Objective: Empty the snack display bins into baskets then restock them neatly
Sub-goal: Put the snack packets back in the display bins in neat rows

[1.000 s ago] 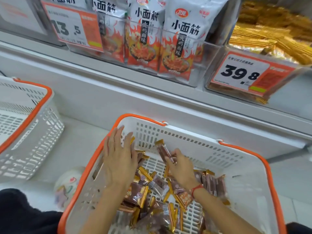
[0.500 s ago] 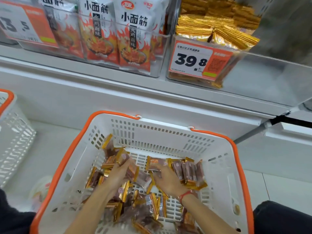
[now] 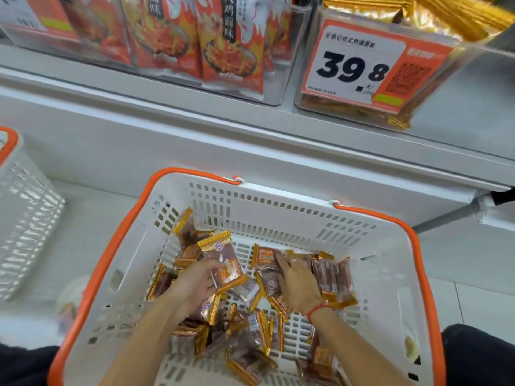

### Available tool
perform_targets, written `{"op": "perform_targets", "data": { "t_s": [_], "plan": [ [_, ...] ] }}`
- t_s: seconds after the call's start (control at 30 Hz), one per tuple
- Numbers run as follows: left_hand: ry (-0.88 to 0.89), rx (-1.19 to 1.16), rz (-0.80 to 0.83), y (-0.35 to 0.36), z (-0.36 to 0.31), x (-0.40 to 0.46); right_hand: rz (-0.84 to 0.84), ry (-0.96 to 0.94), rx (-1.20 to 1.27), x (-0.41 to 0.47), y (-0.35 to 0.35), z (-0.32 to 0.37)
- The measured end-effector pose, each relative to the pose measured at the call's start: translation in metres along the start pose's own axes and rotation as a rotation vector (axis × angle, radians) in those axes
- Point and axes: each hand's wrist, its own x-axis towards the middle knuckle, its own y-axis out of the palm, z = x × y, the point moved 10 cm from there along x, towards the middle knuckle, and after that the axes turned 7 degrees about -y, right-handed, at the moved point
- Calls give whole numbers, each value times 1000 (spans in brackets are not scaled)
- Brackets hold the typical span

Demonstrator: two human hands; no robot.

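Head view: left hand [image 3: 195, 285] grips a snack packet [image 3: 227, 263]; right hand [image 3: 299, 285] rests flat on packets [image 3: 331, 274].

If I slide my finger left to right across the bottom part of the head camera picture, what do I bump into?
Second white basket → orange rim of the middle basket → left hand holding a snack packet → right hand → row of upright packets.

Left hand [image 3: 192, 285] has lifted one snack packet [image 3: 227, 263] upright

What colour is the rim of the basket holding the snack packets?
Orange, on a white basket; the head view shows it.
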Motion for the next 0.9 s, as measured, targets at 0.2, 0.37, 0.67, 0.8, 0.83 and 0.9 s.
{"op": "perform_targets", "data": {
  "t_s": [0.2, 0.37, 0.67, 0.8, 0.83, 0.9],
  "plan": [
    [-3, -16, 17, 7, 0, -6, 111, -98, 116, -6, -1, 7],
    [1, -9, -33, -2, 4, -14, 115, 30, 148, -11, 5, 8],
    [45, 72, -70, -17, -4, -15, 227, -29, 534, -16, -19, 4],
    [14, 110, -63, -6, -2, -11, 250, -40, 771, -31, -79, 4],
    [10, 134, -62, 2, -3, -13, 279, -44, 828, -33, -94, 10],
    [12, 255, -9, 24, -4, -19, 293, -84, 832, -32, -120, 27]
  ]
}}
